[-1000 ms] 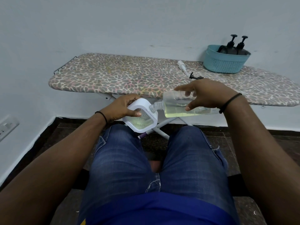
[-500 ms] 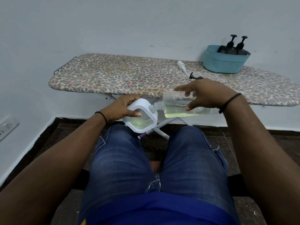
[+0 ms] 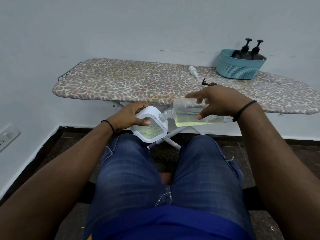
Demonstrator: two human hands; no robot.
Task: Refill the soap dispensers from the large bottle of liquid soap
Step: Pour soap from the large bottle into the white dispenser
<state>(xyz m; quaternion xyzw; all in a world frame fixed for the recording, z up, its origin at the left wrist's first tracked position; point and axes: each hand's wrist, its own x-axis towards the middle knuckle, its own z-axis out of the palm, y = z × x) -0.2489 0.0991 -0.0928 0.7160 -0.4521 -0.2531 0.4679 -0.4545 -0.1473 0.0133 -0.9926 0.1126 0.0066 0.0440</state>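
Little has changed over the last second: the right hand [image 3: 220, 103] still grips the bottle [image 3: 192, 115] tipped on its side, neck at the filling hole of the white dispenser [image 3: 149, 126], which the left hand [image 3: 129, 116] holds by its edge, thumb on the clear front. Both hang in the air above the knees, just in front of the ironing board [image 3: 138, 84]. The pour seems to be going steadily; yellowish soap sits in both, so filling is likely partway. Behind the bottle, on the board, lie two pumps [image 3: 199, 77] and a basket [image 3: 240, 68].
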